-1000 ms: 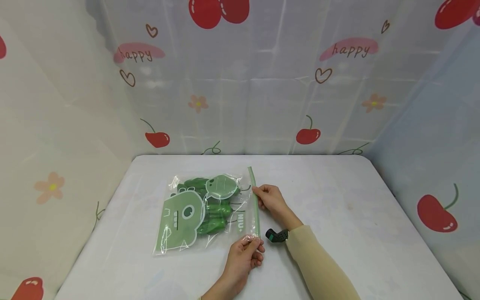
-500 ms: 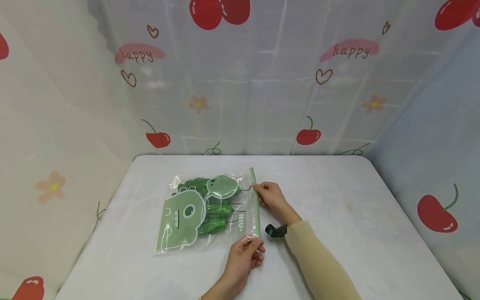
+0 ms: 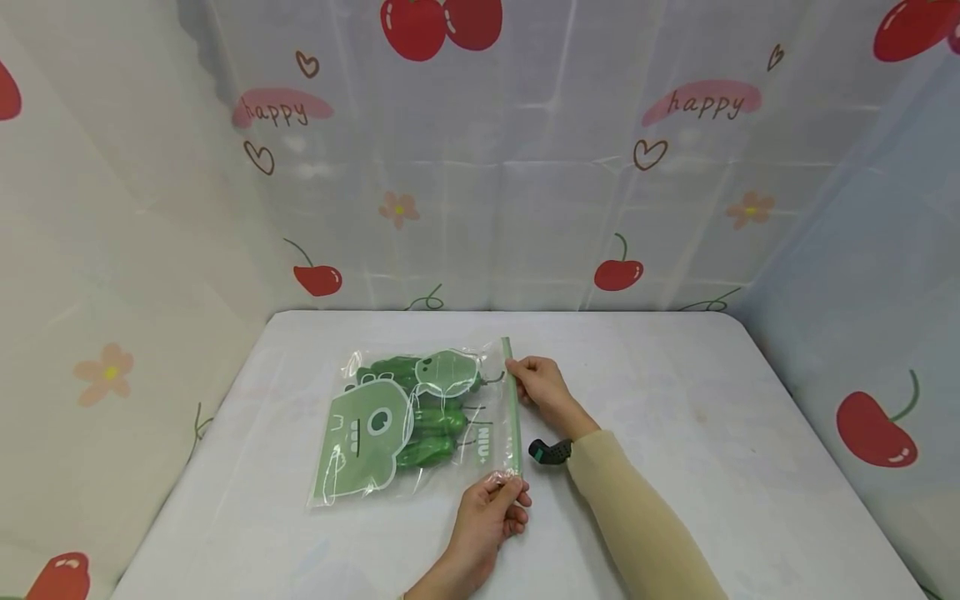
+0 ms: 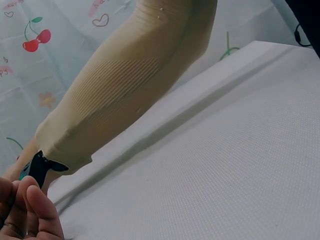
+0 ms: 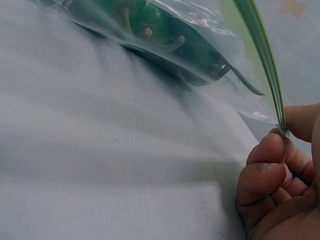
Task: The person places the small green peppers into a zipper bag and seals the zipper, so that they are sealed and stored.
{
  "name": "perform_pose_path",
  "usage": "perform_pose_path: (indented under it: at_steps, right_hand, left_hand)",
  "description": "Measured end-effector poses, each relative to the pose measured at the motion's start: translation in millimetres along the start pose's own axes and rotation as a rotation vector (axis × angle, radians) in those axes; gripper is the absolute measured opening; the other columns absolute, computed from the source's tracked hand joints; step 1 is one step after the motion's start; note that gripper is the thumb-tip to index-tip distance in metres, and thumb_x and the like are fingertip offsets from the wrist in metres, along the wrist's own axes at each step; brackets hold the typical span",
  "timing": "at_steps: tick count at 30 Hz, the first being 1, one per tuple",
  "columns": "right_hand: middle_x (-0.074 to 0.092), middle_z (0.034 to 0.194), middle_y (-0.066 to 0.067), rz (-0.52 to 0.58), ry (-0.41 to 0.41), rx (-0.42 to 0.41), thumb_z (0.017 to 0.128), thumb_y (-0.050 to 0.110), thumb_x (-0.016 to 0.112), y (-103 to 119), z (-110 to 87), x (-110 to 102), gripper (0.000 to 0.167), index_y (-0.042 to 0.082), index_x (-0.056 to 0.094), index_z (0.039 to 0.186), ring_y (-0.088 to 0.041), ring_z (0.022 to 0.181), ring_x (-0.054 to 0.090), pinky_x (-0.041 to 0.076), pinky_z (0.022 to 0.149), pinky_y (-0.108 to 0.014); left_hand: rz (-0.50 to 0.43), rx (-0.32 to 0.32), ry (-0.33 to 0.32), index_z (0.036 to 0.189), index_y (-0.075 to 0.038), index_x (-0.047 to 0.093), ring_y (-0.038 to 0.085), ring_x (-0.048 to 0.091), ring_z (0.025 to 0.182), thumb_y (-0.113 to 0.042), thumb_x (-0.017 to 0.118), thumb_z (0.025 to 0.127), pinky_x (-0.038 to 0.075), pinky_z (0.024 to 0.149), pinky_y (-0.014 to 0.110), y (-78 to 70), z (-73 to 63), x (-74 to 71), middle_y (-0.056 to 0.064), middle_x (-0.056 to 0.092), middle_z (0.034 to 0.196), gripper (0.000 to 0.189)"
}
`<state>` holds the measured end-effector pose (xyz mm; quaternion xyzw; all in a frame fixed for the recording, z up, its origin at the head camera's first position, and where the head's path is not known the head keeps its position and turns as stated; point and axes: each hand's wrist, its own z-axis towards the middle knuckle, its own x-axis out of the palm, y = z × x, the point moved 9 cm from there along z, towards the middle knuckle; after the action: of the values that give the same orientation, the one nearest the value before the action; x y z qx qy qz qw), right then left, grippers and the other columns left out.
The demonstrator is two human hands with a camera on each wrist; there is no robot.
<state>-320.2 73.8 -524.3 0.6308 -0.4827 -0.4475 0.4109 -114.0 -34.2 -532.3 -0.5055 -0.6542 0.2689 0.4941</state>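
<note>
A clear zip-lock bag (image 3: 360, 467) printed with a green cartoon figure lies on the white table, with several green peppers (image 3: 438, 421) inside, stems toward its green zip strip (image 3: 514, 417). My left hand (image 3: 480, 529) pinches the near end of that strip between thumb and fingers; its curled fingers (image 4: 42, 210) show at the lower left of the left wrist view. Farther along, near the strip's far end, my right hand (image 3: 543, 387) pinches the strip. In the right wrist view, the thumb and fingers of the right hand (image 5: 280, 175) grip the strip's edge.
The white table (image 3: 675, 417) extends around the bag on all sides. Behind it and at both sides hang pale curtains (image 3: 487, 208) printed with cherries and flowers. A small black camera (image 3: 550, 452) sits at the right wrist.
My right hand has slid a little along the zip strip toward its far end. The left hand keeps its pinch at the near end, and the bag stays nearly in place.
</note>
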Motion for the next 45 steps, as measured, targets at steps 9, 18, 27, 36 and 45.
perform_pose_path:
  at_steps: [9,18,27,36,45]
  right_hand:
    - [0.054,0.065,0.0,0.001,0.006,-0.021,0.101,0.036,0.066,4.9,5.5,0.7,0.034,0.006,0.063,0.085,-0.012,0.055,0.046,0.039,0.051,-0.025]
    - [0.055,0.067,-0.001,0.0,-0.002,-0.004,0.102,0.035,0.066,2.3,15.2,1.5,0.033,0.006,0.064,0.086,-0.011,0.056,0.048,0.041,0.051,-0.024]
    - [0.054,0.068,0.0,0.016,-0.006,0.021,0.102,0.035,0.066,3.7,23.8,1.7,0.033,0.006,0.063,0.087,-0.011,0.056,0.048,0.042,0.053,-0.024]
    - [0.055,0.07,-0.001,0.017,0.009,0.026,0.102,0.036,0.066,5.7,32.2,0.1,0.034,0.006,0.065,0.088,-0.012,0.058,0.049,0.043,0.054,-0.024]
    - [0.054,0.072,-0.001,0.015,0.017,0.076,0.102,0.039,0.065,3.3,39.7,-1.4,0.035,0.006,0.063,0.088,-0.012,0.061,0.049,0.042,0.055,-0.025]
  left_hand:
    - [0.004,-0.003,0.002,0.105,0.004,0.067,0.007,0.059,0.065,-0.022,0.063,0.103,0.052,0.059,0.021,-0.1,0.7,-1.3,-0.001,0.066,0.081,0.027]
    - [0.004,-0.009,0.002,0.106,0.005,0.067,0.007,0.059,0.065,-0.022,0.063,0.103,0.052,0.059,0.021,3.3,0.9,-2.8,-0.001,0.066,0.082,0.027]
    - [0.007,-0.016,0.002,0.106,0.003,0.067,0.008,0.059,0.066,-0.024,0.063,0.103,0.052,0.06,0.022,4.4,1.7,-3.3,-0.001,0.066,0.083,0.027]
    - [0.005,-0.019,-0.003,0.106,0.002,0.068,0.008,0.059,0.066,-0.024,0.063,0.104,0.052,0.06,0.022,5.4,3.3,-3.6,-0.001,0.066,0.083,0.027]
    - [0.007,-0.024,0.003,0.108,0.005,0.067,0.008,0.059,0.066,-0.024,0.063,0.104,0.052,0.06,0.022,5.0,2.4,-2.9,-0.001,0.066,0.083,0.03]
